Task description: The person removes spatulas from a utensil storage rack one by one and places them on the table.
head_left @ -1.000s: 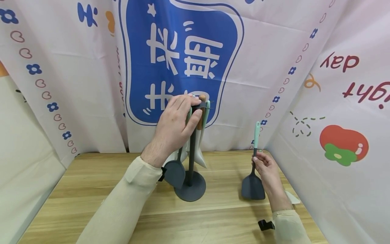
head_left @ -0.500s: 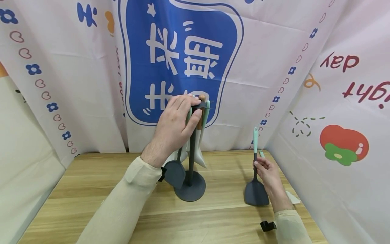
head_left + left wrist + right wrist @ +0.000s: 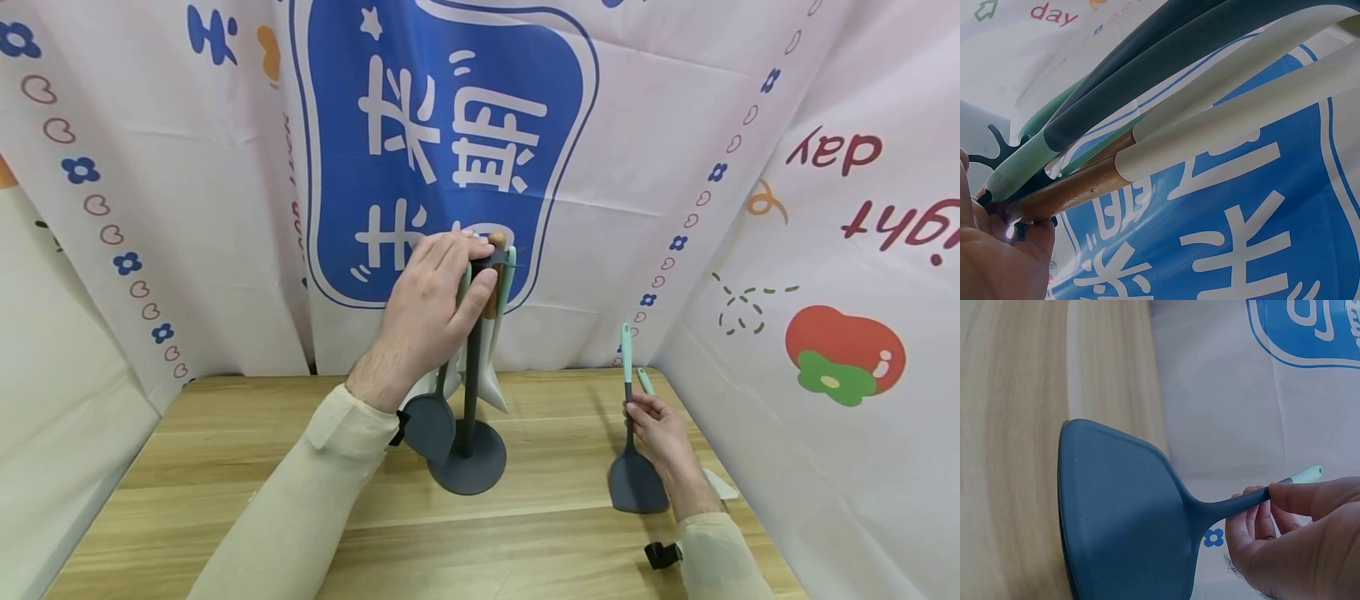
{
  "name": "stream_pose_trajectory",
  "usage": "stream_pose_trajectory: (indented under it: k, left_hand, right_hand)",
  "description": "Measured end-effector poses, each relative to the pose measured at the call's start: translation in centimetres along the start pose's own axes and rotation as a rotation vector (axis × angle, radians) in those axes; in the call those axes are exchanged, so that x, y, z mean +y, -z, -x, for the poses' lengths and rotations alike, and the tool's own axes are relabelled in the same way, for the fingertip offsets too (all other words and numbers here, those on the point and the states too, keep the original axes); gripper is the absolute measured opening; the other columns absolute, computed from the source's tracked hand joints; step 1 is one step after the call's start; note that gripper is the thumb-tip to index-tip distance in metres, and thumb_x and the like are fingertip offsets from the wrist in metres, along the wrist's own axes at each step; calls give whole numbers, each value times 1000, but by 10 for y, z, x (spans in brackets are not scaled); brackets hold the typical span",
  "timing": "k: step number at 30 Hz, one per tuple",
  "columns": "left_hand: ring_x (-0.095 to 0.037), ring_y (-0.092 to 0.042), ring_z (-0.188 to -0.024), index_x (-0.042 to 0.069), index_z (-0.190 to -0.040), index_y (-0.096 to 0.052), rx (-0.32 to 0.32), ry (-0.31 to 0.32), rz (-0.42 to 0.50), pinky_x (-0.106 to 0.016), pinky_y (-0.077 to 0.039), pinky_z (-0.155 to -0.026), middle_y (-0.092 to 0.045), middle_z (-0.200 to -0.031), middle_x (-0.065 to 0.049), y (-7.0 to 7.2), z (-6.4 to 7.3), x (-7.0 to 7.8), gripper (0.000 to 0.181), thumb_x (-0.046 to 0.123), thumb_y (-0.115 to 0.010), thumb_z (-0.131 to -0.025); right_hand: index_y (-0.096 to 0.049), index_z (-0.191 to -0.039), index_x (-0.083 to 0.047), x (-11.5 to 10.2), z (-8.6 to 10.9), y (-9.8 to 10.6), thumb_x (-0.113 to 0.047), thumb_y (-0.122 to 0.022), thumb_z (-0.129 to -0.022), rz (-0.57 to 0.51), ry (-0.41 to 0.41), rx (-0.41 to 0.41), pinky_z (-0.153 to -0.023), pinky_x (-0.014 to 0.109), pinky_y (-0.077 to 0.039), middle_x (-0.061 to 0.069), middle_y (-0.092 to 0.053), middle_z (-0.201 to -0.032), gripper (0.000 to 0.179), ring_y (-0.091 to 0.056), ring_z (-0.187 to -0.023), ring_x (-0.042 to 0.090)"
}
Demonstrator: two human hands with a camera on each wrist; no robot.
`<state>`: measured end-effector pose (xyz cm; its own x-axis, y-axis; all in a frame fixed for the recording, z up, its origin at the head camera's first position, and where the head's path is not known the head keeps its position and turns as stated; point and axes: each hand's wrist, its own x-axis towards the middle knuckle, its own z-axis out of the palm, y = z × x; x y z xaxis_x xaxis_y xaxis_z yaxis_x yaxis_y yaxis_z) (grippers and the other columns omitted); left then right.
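Note:
My left hand [image 3: 427, 292] grips the top of a dark utensil stand [image 3: 480, 471], fingers over its hooks and thumb down the near side. From the stand hang a dark-headed turner [image 3: 431, 429] and several other utensils. Up close in the left wrist view are a wooden handle [image 3: 1072, 190] and a mint handle [image 3: 1022, 165] beside the fingers. At the right, my right hand [image 3: 663, 429] pinches the dark shaft of a spatula [image 3: 637, 483], its mint handle end up and its broad blade down, low over the table. The right wrist view shows thumb and fingers on the shaft.
Behind the right hand a second mint handle [image 3: 646, 381] shows, and a pale flat piece [image 3: 720, 485] lies by the right wrist. Printed cloth [image 3: 637, 208] walls in the wooden table [image 3: 225, 467] at the back and sides.
The spatula in my right hand has moved down and slightly right, towards me, uncovering the second mint handle behind it. My left hand stays on the stand.

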<state>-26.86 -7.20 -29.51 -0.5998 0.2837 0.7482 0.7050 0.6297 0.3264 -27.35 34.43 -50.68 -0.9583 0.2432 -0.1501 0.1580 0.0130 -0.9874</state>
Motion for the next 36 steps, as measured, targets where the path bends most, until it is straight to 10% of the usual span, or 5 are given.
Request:
stream_pose_trajectory:
  k: [36]
  left_hand:
    - [-35, -53, -165, 10, -158, -67, 0, 0, 1, -55, -44, -143, -69, -163, -12, 0, 0, 0, 51, 42, -49, -122]
  right_hand:
    - [-52, -164, 17, 19, -9, 18, 0, -64, -118, 180, -46, -15, -74, 15, -61, -13, -79, -102, 50, -72, -90, -3]
